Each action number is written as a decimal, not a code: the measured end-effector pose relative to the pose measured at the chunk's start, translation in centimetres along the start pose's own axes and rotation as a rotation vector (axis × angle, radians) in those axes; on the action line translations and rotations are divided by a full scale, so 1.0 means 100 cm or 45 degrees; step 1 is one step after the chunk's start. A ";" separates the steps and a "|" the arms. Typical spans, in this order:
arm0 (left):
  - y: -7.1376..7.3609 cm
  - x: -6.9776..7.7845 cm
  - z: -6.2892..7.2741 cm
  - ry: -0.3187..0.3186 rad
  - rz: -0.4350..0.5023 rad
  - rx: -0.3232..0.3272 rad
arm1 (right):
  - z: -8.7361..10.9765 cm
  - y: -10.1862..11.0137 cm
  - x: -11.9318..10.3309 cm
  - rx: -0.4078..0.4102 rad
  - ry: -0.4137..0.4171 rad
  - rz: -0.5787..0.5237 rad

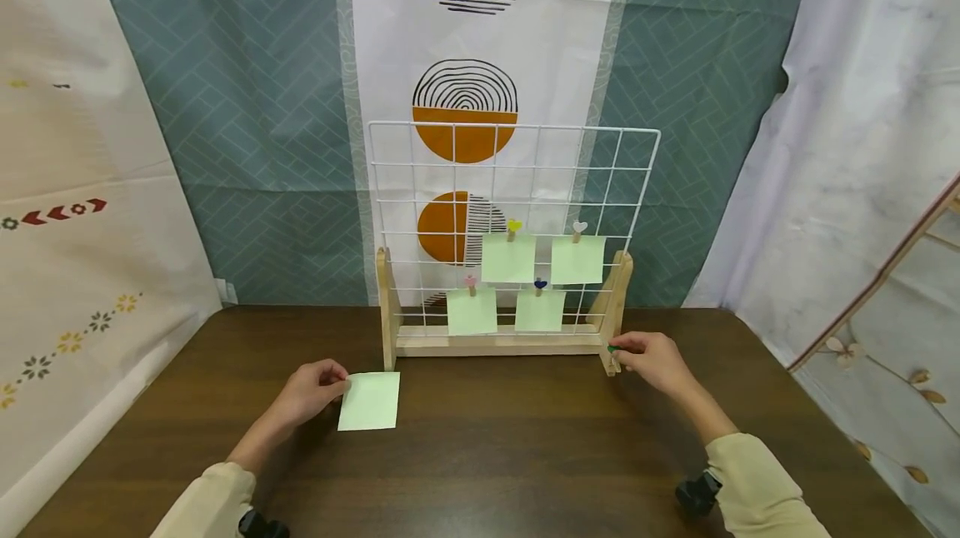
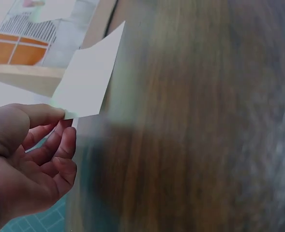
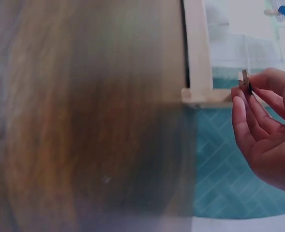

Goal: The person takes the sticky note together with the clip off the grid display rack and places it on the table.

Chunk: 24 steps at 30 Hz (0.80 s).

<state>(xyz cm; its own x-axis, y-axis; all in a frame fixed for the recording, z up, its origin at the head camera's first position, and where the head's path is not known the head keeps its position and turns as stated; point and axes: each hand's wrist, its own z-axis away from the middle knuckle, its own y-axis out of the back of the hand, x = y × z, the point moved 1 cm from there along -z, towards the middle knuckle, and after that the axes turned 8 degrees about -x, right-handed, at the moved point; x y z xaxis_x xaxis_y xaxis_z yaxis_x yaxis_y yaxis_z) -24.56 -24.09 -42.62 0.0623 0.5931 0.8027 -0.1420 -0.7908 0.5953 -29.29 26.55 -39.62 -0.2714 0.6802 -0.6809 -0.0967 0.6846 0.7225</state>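
Note:
My left hand [image 1: 311, 392] pinches a pale green paper square [image 1: 370, 401] by its corner, thumb on top, in front of the stand's left foot. In the left wrist view the sheet [image 2: 88, 79] tilts up and away from the fingertips. My right hand [image 1: 654, 359] pinches a small wooden clothespin [image 3: 245, 79] with a green top, beside the stand's right foot. Behind both hands stands a white wire grid panel [image 1: 453, 164] in a wooden base [image 1: 498, 346]. Pale green notes, such as the upper left note [image 1: 508, 261], hang on it from heart-topped clothespins.
The grid stand is near the back of a dark brown table [image 1: 480, 446]. Patterned cloth [image 1: 262, 105] hangs behind it, with white drapes [image 1: 847, 188] at the right. The clips on the grid have yellow [image 1: 513, 226], white, pink and dark blue hearts.

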 end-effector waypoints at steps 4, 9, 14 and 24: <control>0.002 -0.005 -0.001 -0.003 -0.063 -0.016 | 0.002 -0.001 0.009 -0.061 -0.059 -0.009; 0.006 -0.010 -0.002 0.005 -0.116 -0.053 | 0.003 0.002 0.015 -0.091 -0.097 -0.001; 0.009 -0.012 -0.003 -0.001 -0.133 -0.064 | 0.005 0.005 0.022 -0.135 -0.112 0.011; 0.008 -0.013 -0.003 0.000 -0.161 -0.035 | 0.013 0.007 0.041 -0.252 -0.126 -0.072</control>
<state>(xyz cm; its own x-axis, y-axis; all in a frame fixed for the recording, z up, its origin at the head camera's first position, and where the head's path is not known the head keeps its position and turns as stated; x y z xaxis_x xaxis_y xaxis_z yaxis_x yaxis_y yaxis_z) -25.00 -25.46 -43.20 0.0812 0.6881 0.7211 -0.1597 -0.7051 0.6909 -29.24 30.16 -42.00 -0.1655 0.6711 -0.7227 -0.2976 0.6646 0.6854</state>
